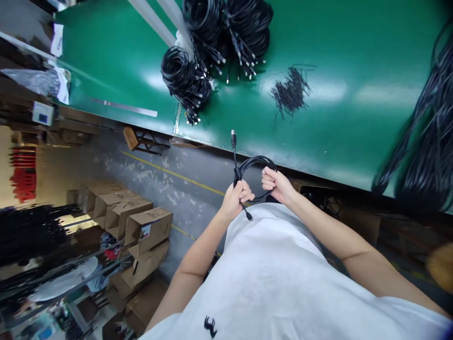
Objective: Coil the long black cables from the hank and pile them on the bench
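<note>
A coiled black cable (255, 163) is held in front of my white shirt, just off the near edge of the green table (339, 123). My left hand (236, 197) is closed round the coil where it is bunched; one plug end (233, 137) sticks up and the other (248, 216) hangs below the fist. My right hand (276, 184) is closed on the right side of the loop.
Bundles of coiled black cables (219, 42) lie at the table's far middle. A small heap of black ties (290, 92) sits to their right. Loose black cables (421, 137) drape over the right end. Cardboard boxes (141, 236) stand on the floor at left.
</note>
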Motion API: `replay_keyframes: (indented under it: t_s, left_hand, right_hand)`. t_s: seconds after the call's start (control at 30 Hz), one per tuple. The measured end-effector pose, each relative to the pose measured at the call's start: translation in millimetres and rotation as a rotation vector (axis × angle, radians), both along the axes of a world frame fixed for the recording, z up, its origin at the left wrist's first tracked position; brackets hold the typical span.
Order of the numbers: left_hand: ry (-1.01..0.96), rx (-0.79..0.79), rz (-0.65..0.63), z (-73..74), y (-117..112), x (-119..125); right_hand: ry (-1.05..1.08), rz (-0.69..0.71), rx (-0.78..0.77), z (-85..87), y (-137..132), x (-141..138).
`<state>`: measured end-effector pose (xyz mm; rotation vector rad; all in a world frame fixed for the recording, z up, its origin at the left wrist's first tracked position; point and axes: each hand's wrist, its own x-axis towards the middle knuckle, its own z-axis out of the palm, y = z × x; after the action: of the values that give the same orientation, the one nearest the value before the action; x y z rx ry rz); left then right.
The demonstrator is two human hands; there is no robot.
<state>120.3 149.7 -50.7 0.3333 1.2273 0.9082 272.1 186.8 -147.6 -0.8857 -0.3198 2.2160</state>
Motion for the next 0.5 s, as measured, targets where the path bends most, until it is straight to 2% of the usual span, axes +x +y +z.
replay_keyframes:
  t_s: [0.03, 0.1, 0.13, 0.2, 0.27, 0.3, 0.4, 0.5]
  left_hand:
    - [0.005, 0.007, 0.048, 3.9, 12, 4]
    - [0.017, -0.002, 0.104, 10.5, 34, 9]
    - [0.026, -0.008, 0.112, 12.8, 43, 10]
    - [0.057, -0.008, 0.102, 15.0, 57, 10]
    - [0.111, -0.02, 0.065, 14.5, 66, 7]
    - [0.144, -0.035, 0.038, 13.5, 69, 6]
    - [0.239, -0.089, -0.045, 7.9, 76, 2]
    - [0.265, -0.104, -0.068, -0.5, 80, 2]
  right_hand:
    - [-0.074, 0.094, 0.075, -3.9, 23, 12]
    - [-0.452, 0.213, 0.252, -17.3, 78, 42]
    - [-0.703, 0.212, 0.328, -26.5, 109, 59]
    - [-1.133, 0.116, 0.412, -48.3, 169, 89]
    - [-1.372, 0.095, 0.452, -70.7, 218, 109]
    - [-1.444, 0.149, 0.476, -80.7, 236, 115]
    - [-1.629, 0.381, 0.552, -101.3, 260, 119]
    - [-1.659, 0.444, 0.585, -108.1, 258, 118]
